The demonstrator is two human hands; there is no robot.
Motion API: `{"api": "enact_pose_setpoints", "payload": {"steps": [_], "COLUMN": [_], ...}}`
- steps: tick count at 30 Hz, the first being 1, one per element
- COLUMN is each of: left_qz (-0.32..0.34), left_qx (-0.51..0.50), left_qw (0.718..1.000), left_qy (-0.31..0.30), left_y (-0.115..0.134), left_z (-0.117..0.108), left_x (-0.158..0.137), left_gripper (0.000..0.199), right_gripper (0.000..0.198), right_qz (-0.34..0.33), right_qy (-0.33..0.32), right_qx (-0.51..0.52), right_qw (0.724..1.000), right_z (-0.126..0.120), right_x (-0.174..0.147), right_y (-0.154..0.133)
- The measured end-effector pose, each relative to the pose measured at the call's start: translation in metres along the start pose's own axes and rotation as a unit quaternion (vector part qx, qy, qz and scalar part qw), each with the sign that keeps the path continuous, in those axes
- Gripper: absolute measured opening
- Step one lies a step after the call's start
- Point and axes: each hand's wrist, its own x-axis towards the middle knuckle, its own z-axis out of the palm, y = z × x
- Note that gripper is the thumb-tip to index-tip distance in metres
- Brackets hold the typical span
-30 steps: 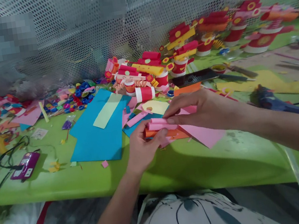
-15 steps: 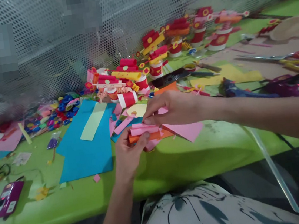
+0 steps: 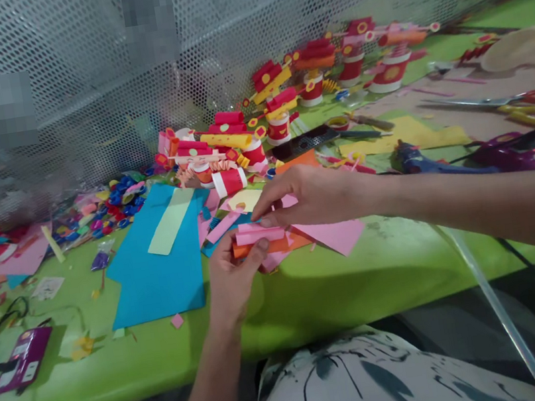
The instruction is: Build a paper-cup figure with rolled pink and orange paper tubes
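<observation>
A small piece of rolled paper (image 3: pixel 260 236), pink above and orange below, lies in my left hand (image 3: pixel 231 276). My left thumb presses on its front, and the fingers curl behind it. My right hand (image 3: pixel 292 198) comes over from the right. Its thumb and forefinger are pinched together at the upper edge of the pink roll; whether something small is between the tips is hidden. Under and around the hands are pink paper scraps (image 3: pixel 335 234) and an orange sheet (image 3: pixel 299 161). A blue sheet (image 3: pixel 159 280) with a pale green strip (image 3: pixel 170 222) lies to the left.
Several red paper cups (image 3: pixel 229 182) topped with paper rolls stand along the mesh panel (image 3: pixel 94 85). On the right are a blue glue gun (image 3: pixel 425 160) and scissors (image 3: pixel 478 100). A purple box with cables (image 3: pixel 24 357) sits at the left on the green table cover (image 3: pixel 160 357).
The camera view has shifted slightly. My right fingertips have moved a little left along the pink roll; my left hand keeps its hold.
</observation>
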Motion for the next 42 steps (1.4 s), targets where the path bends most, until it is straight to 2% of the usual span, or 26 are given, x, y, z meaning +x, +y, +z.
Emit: {"api": "enact_pose_setpoints", "payload": {"steps": [8,15,27,32,42], "left_qz": [-0.014,-0.007,0.004,0.008,0.011], "left_qx": [0.0,-0.019,-0.004,0.001,-0.005], "left_qw": [1.0,1.0,1.0,1.0,1.0], "left_qy": [-0.012,-0.021,0.0,0.014,0.016], "left_y": [0.002,-0.002,0.003,0.003,-0.001], "left_z": [0.0,-0.002,0.0,0.0,-0.001], "left_x": [0.0,0.001,0.001,0.0,0.002], "left_gripper": [0.03,0.031,0.031,0.031,0.036], "right_gripper": [0.02,0.02,0.025,0.023,0.023], "right_qz": [-0.018,-0.071,-0.096,-0.1,-0.096], "right_qy": [0.025,0.055,0.063,0.1,0.094], "right_qx": [-0.052,-0.11,-0.154,-0.13,-0.096], "right_qw": [0.998,0.99,0.981,0.981,0.986], "right_z": [0.007,0.013,0.017,0.016,0.019], "right_x": [-0.005,-0.006,-0.005,-0.004,-0.004], "right_y": [0.003,0.004,0.002,0.003,0.006]}}
